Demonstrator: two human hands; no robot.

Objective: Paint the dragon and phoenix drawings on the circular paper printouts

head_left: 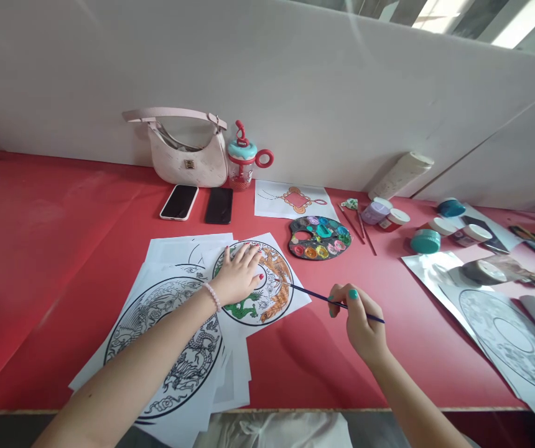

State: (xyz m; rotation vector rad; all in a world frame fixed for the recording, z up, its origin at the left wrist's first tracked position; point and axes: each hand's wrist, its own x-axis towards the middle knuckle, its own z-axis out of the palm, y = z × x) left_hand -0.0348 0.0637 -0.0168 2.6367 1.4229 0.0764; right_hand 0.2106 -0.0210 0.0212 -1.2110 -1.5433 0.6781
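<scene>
My left hand [238,275] lies flat with fingers spread on a round coloring sheet [301,300], which bears a green dragon and an orange phoenix inside a black ring. Between the fingers of my right hand [358,317] is a thin dark-blue paintbrush [311,292]. Its tip is at the drawing, near the inner circle beside the phoenix; whether it touches the paper I cannot tell. Under my left forearm spreads a stack of larger uncolored line drawings [155,398]. A dark paint palette [320,238] with wells of many colors sits just beyond the sheet.
Two phones [180,202] lie before a pale handbag [188,152] and a red-and-blue cup [242,160]. At right stand several paint jars [425,241], spare brushes [359,225], a paper roll [400,176] and another line drawing [505,336]. A painted sheet [267,202] lies behind the palette.
</scene>
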